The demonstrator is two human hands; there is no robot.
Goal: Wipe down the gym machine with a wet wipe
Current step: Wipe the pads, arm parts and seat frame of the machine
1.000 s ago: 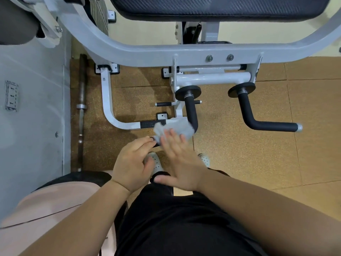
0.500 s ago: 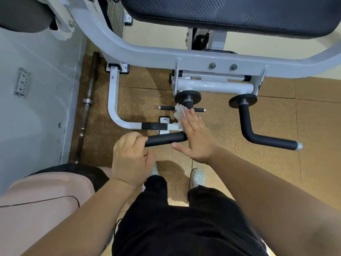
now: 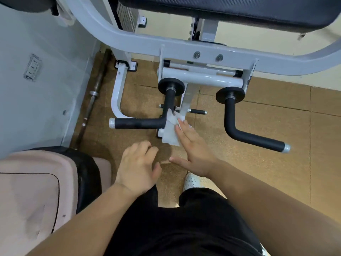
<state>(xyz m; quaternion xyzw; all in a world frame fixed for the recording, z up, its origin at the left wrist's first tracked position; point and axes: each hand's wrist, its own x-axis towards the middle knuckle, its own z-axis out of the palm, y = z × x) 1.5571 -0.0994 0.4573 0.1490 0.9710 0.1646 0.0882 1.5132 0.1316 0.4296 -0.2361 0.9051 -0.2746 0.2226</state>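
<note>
The white gym machine frame [image 3: 184, 47] carries two black L-shaped handles. The left handle [image 3: 140, 123] bends and points left, ending in a silver cap. A white wet wipe [image 3: 170, 131] is draped over that bend. My right hand [image 3: 191, 150] presses the wipe against the handle with straight fingers. My left hand [image 3: 137, 167] hovers below the handle, fingers loosely curled, holding nothing. The right handle [image 3: 252, 138] is untouched.
A black padded seat [image 3: 230, 10] hangs over the frame at the top. A steel barbell [image 3: 93, 102] lies on the cork floor along the grey wall at the left. A pink and black pad [image 3: 36, 182] sits at my lower left. My legs and white shoe [image 3: 191, 181] are below.
My left hand has let go of the left handle's end and dropped below it. My right hand has slid the wipe from near the black disc down to the bend.
</note>
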